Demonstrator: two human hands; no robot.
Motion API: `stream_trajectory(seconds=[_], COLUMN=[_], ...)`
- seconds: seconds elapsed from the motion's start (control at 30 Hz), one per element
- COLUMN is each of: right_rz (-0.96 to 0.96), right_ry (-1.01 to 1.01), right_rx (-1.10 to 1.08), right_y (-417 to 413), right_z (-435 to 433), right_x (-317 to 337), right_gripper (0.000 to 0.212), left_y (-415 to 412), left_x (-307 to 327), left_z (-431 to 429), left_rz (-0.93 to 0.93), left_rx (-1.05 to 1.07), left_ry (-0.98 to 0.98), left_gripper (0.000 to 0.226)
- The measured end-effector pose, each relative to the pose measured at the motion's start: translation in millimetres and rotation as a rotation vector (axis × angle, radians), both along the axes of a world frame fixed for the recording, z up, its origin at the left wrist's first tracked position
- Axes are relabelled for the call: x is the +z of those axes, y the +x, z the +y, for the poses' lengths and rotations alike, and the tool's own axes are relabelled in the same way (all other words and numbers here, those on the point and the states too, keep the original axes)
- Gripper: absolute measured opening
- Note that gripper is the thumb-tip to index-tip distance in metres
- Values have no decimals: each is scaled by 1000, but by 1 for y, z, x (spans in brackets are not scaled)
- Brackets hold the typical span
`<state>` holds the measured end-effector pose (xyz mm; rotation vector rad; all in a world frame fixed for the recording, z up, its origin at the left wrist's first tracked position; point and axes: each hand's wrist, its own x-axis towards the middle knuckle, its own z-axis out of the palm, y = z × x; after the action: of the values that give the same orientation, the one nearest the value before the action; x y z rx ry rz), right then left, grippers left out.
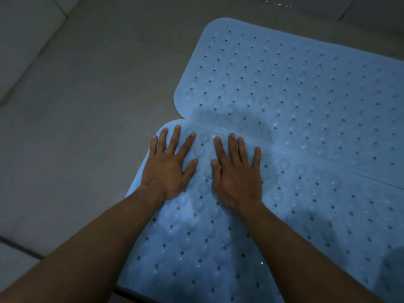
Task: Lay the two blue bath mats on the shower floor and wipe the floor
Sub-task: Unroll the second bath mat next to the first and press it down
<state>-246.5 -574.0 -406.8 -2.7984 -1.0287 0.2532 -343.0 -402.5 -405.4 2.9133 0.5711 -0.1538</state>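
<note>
Two pale blue perforated bath mats lie side by side on the grey shower floor (87, 106). The far mat (295, 84) lies flat at the upper right. The near mat (295, 215) meets it along a long edge and slightly overlaps it. My left hand (170, 165) rests flat, fingers spread, on the near mat's far left corner. My right hand (238, 171) lies flat beside it, fingertips at the seam between the mats. Neither hand holds anything.
Grey tiled floor stretches to the left and far side of the mats. A pale wall or raised ledge (24, 33) runs along the upper left. A dark joint line (19, 246) crosses the floor at the lower left.
</note>
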Motion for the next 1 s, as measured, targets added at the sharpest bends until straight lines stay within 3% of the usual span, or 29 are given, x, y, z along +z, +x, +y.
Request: stream_trajectory(seconds=[0.37,0.5,0.63,0.7,0.83,1.0], right_rz=[47,209,419,420,202,53], right_ry=[95,315,569,559,464,219], right_rx=[-42,-111,-154,-156,-169,-321], right_y=[-1,3,13,18,23,46], right_z=[-4,-10,-28,-50,-115,-215], right_x=[2,9,20,25,20,17], right_gripper=[62,62,51,47,48,58], left_y=[-1,0,12,16,25,64], left_x=[-3,-3,12,18,24,28], left_z=[-2,-5,-19,-36,-93,-178], left_rz=[-38,-21,120,112,40,32], left_rx=[17,14,46,8,-51,-180], left_ry=[20,38,126,175,123,22], left_gripper=[68,69,69,64,60,67])
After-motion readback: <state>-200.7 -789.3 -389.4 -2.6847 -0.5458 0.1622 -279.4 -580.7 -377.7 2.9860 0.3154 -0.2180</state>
